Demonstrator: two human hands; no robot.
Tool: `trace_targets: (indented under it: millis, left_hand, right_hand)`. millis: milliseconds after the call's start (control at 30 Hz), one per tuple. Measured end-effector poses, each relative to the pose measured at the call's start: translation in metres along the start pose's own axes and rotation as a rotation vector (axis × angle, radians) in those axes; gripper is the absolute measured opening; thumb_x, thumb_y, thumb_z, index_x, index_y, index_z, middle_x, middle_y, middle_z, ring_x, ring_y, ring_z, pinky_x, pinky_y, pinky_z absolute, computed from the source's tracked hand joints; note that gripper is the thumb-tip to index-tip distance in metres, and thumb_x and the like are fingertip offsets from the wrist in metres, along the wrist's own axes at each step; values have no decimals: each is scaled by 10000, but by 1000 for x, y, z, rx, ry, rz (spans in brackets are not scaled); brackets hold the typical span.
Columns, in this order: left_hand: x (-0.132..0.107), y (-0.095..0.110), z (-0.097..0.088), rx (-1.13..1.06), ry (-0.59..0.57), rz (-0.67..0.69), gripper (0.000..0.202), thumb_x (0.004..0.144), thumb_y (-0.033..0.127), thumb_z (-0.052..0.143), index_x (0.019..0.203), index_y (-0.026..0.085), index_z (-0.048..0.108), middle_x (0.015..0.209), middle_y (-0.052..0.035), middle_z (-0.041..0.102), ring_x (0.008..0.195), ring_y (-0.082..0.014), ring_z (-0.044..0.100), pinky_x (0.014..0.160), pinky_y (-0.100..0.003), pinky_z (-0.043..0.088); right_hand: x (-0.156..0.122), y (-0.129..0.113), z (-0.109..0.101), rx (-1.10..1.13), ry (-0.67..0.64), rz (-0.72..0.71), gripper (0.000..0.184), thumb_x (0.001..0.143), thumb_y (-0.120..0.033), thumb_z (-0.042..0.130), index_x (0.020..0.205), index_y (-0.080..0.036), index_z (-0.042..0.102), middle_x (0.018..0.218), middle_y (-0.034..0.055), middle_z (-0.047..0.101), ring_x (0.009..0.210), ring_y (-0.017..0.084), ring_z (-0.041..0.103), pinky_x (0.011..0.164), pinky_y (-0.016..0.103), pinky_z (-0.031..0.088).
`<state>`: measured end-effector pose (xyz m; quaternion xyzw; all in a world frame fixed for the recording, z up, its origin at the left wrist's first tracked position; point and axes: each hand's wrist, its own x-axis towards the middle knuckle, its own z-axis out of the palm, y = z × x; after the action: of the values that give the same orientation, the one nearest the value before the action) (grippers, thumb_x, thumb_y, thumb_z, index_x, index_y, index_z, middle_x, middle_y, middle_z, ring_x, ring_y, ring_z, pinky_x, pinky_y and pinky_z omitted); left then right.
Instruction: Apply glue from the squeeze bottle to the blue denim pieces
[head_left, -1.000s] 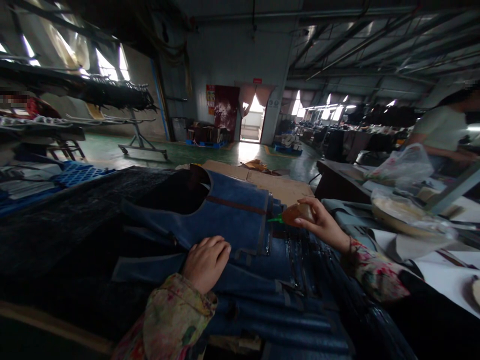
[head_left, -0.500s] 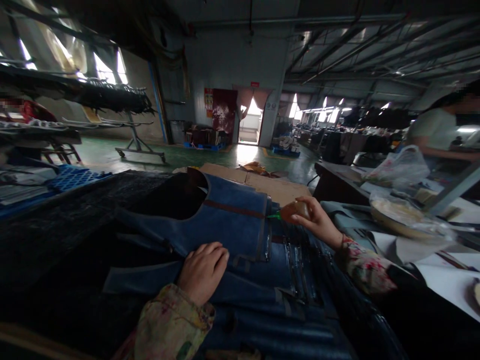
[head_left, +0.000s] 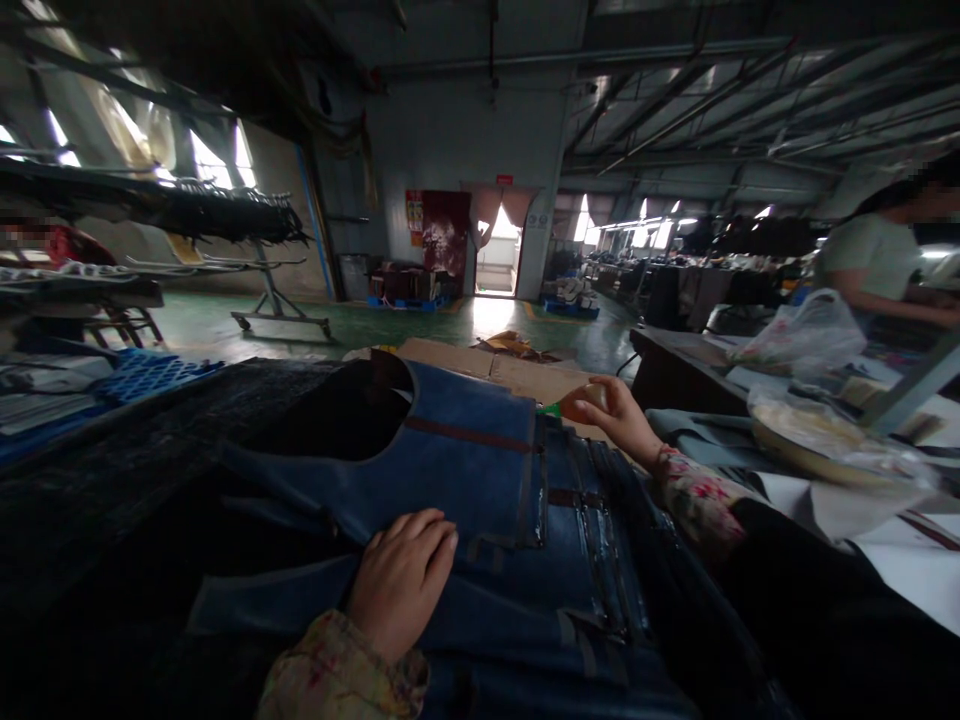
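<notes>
Spread over the dark work table lies a blue leather-like garment piece [head_left: 465, 480] with a brown strip across it and a curved cut-out at its left. My left hand [head_left: 403, 578] rests flat on its near part, fingers extended. In my right hand [head_left: 624, 418] is a brownish squeeze bottle [head_left: 580, 407], tilted so that its green nozzle points left, at the far right corner of the piece. Whether the nozzle touches the edge I cannot tell. More blue pieces [head_left: 574, 520] lie overlapped to the right, with wet-looking shiny lines along their edges.
Flattened cardboard [head_left: 450, 358] lies beyond the table. On the right, a bowl [head_left: 817, 450] covered with clear plastic and a plastic bag [head_left: 806, 330] stand near a person [head_left: 874, 255]. A blue crate [head_left: 154, 372] is at left, with a wheeled rack [head_left: 274, 290] behind.
My right hand has moved the bottle away from me along the right edge, towards the far corner. My left hand stays on the piece. The view has tilted slightly.
</notes>
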<state>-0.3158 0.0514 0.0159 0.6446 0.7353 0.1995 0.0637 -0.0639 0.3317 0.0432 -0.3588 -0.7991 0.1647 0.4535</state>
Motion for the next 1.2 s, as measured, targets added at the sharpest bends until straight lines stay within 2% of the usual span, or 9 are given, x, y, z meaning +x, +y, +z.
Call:
trace_targets:
  millis: [233, 400, 600, 833, 900, 1033, 1200]
  left_hand:
    - [8, -2, 5, -29, 4, 2, 374, 925, 372, 293, 1074, 278, 623, 1206, 3, 589, 1143, -182, 498, 957, -410, 388]
    - [11, 0, 5, -30, -15, -10, 379, 920, 370, 292, 1065, 275, 629, 1201, -3, 592, 1139, -186, 505, 966, -423, 387]
    - [13, 3, 3, -33, -21, -4, 387, 920, 366, 285, 1080, 268, 623, 1209, -11, 588, 1155, -189, 496, 969, -428, 387]
    - [12, 3, 1, -24, -19, -8, 394, 923, 363, 285, 1094, 262, 626, 1210, -14, 591, 1155, -189, 498, 973, -419, 387]
    - [11, 2, 1, -20, -15, -4, 396, 925, 369, 282, 1094, 265, 625, 1215, -13, 588, 1155, -191, 499, 965, -423, 391]
    - [10, 0, 3, -22, -4, 3, 389, 927, 375, 282, 1087, 275, 623, 1209, -7, 590, 1153, -191, 497, 958, -426, 394]
    - [10, -1, 2, -31, -8, -6, 384, 928, 368, 287, 1083, 269, 623, 1206, -6, 589, 1148, -183, 500, 969, -421, 387]
  right_hand:
    - [27, 30, 12, 36, 38, 140, 618, 693, -554, 628, 1161, -183, 470, 1155, 102, 509, 1081, 239, 494, 962, 415, 408]
    - [41, 36, 16, 38, 53, 201, 607, 683, -555, 612, 1123, -152, 499, 1116, 115, 527, 1044, 243, 507, 941, 416, 415]
    - [44, 25, 5, 115, 10, 310, 584, 667, -585, 611, 1059, -159, 541, 1015, 94, 583, 948, 231, 547, 814, 378, 468]
    - [25, -6, -20, 302, -170, 408, 585, 660, -606, 637, 1039, -167, 562, 984, 66, 604, 882, 195, 565, 736, 308, 454]
    - [25, -8, -20, 296, -143, 403, 591, 658, -615, 637, 1036, -167, 564, 970, 62, 599, 870, 187, 560, 725, 301, 449]
    - [35, -4, -10, 237, -2, 359, 612, 648, -633, 636, 1047, -177, 544, 941, 47, 584, 857, 173, 548, 716, 292, 448]
    - [47, 1, 10, 265, 33, 354, 637, 632, -627, 643, 1043, -155, 524, 910, 49, 564, 824, 165, 542, 704, 288, 456]
